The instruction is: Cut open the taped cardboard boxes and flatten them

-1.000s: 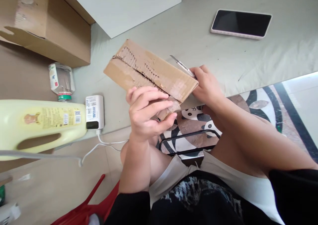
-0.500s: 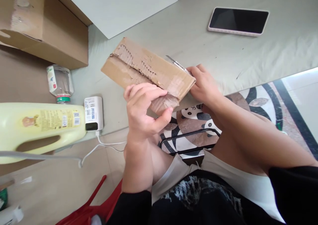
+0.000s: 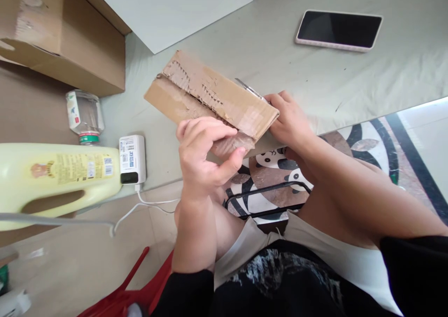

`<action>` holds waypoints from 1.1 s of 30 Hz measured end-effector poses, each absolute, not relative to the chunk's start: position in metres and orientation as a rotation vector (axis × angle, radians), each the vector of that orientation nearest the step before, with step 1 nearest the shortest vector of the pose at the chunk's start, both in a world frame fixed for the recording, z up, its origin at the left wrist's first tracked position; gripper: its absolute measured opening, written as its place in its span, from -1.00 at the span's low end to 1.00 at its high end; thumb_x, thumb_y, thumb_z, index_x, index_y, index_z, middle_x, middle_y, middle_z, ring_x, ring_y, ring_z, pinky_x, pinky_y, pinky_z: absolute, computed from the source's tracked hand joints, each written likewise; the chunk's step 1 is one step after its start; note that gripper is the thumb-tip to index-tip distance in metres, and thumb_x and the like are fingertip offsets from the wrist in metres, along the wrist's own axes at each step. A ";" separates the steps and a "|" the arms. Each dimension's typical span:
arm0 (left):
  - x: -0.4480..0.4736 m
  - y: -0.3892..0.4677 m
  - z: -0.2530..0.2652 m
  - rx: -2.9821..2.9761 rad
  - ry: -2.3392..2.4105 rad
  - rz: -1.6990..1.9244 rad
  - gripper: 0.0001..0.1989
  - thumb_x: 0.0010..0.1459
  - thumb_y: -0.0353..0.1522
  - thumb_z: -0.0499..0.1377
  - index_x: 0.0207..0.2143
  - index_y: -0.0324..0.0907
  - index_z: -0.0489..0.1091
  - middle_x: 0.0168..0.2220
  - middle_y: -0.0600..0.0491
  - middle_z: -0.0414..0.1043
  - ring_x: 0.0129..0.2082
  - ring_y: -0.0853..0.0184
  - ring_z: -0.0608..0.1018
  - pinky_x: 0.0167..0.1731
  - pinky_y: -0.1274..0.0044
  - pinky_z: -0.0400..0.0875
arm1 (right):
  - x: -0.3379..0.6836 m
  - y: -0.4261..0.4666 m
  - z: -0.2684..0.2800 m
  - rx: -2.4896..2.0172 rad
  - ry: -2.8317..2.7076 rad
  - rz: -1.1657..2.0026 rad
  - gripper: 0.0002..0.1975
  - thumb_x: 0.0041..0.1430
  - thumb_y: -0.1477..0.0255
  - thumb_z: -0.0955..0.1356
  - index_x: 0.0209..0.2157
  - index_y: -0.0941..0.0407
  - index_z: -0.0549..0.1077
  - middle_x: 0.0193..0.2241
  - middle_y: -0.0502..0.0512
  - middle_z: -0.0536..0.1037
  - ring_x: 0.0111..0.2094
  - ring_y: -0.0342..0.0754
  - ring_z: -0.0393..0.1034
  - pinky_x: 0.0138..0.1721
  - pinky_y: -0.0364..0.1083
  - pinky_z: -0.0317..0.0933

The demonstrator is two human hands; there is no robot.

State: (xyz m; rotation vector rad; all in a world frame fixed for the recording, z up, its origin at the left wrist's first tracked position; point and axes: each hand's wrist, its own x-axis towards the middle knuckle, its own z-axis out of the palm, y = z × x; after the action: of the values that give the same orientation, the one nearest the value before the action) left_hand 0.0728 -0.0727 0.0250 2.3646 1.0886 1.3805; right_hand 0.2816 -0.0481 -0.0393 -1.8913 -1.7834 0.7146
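Note:
A brown cardboard box [image 3: 220, 90] is held tilted above the covered surface, its upper face torn along a seam. Loose clear packing tape [image 3: 234, 144] hangs at its near edge. My left hand [image 3: 205, 151] is closed at that edge, fingers curled against the box and thumb below, the tape between them. At the box's right end, my right hand [image 3: 290, 118] is closed around the corner. A thin pointed metal blade [image 3: 248, 87] sticks out along the far side from my right fingers; its handle is hidden, so its kind cannot be made out.
A phone [image 3: 339, 30] lies at the far right. To the left are a larger cardboard box [image 3: 91, 46], a clear bottle [image 3: 84, 114], a yellow jug [image 3: 59, 177] and a white device [image 3: 132, 160] with a cable. A white panel [image 3: 175, 9] stands behind.
The cardboard box and both hands have shifted very slightly right in the picture, as have the surroundings. Both grips look the same.

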 end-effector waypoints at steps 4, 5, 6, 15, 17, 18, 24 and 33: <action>0.072 -0.070 0.022 2.344 1.053 1.425 -0.91 0.18 -0.28 0.27 -0.37 -0.07 0.47 -0.40 0.16 0.54 -0.31 0.31 0.58 -0.16 0.31 0.32 | 0.280 -0.049 -0.037 -1.926 -1.778 0.731 -0.64 0.32 0.39 0.21 0.08 0.12 0.43 -0.01 0.32 0.44 0.04 0.23 0.40 0.09 0.19 0.31; 0.072 -0.070 0.021 2.348 1.053 1.431 -0.89 0.21 -0.27 0.26 -0.38 -0.06 0.48 -0.41 0.16 0.54 -0.31 0.31 0.58 -0.16 0.31 0.32 | 0.280 -0.049 -0.038 -1.922 -1.774 0.724 -0.64 0.32 0.39 0.21 0.08 0.12 0.43 -0.01 0.32 0.44 0.04 0.23 0.40 0.08 0.19 0.31; 0.072 -0.070 0.020 2.355 1.057 1.433 -0.86 0.25 -0.26 0.24 -0.38 -0.05 0.49 -0.41 0.16 0.54 -0.30 0.31 0.58 -0.15 0.31 0.32 | 0.280 -0.049 -0.039 -1.914 -1.768 0.711 -0.64 0.32 0.38 0.21 0.08 0.11 0.43 -0.02 0.32 0.44 0.02 0.23 0.40 0.08 0.19 0.31; 0.070 -0.070 0.018 2.325 1.093 1.419 -0.73 0.35 -0.21 0.13 -0.42 -0.06 0.41 -0.46 0.13 0.50 -0.30 0.27 0.57 -0.13 0.28 0.35 | 0.281 -0.049 -0.047 -1.898 -1.774 0.655 -0.65 0.31 0.39 0.21 0.07 0.08 0.43 -0.02 0.30 0.46 -0.01 0.23 0.42 0.04 0.19 0.32; 0.070 -0.070 0.017 2.323 1.093 1.422 -0.72 0.36 -0.20 0.12 -0.43 -0.06 0.40 -0.47 0.12 0.48 -0.31 0.27 0.57 -0.14 0.28 0.35 | 0.281 -0.049 -0.047 -1.894 -1.772 0.655 -0.66 0.32 0.38 0.21 0.07 0.06 0.43 -0.02 0.30 0.46 -0.01 0.22 0.41 0.05 0.20 0.32; 0.069 -0.070 0.017 2.322 1.100 1.421 -0.71 0.36 -0.19 0.11 -0.43 -0.06 0.40 -0.48 0.11 0.48 -0.31 0.27 0.56 -0.15 0.28 0.36 | 0.281 -0.049 -0.046 -1.893 -1.770 0.656 -0.66 0.32 0.37 0.21 0.06 0.06 0.43 -0.02 0.30 0.46 0.00 0.23 0.41 0.05 0.20 0.32; 0.069 -0.070 0.020 2.376 1.112 1.380 -0.75 0.26 -0.25 0.14 -0.50 -0.07 0.38 -0.52 0.12 0.45 -0.34 0.26 0.56 -0.18 0.27 0.37 | 0.279 -0.050 -0.042 -1.917 -1.771 0.686 -0.64 0.32 0.39 0.20 0.07 0.11 0.42 -0.01 0.32 0.44 0.02 0.25 0.41 0.07 0.19 0.31; 0.068 -0.071 0.024 2.428 1.047 1.341 -0.96 0.01 -0.36 0.21 -0.47 -0.06 0.38 -0.47 0.14 0.45 -0.34 0.25 0.55 -0.19 0.24 0.33 | 0.280 -0.049 -0.041 -1.914 -1.772 0.712 -0.62 0.31 0.37 0.20 0.08 0.12 0.41 -0.02 0.32 0.43 0.01 0.25 0.41 0.07 0.18 0.30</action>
State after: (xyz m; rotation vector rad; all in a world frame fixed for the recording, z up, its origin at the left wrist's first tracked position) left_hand 0.0678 -0.0711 0.0238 2.4282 1.0468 1.3412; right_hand 0.2799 -0.0491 -0.0405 -1.9143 -1.7722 0.7119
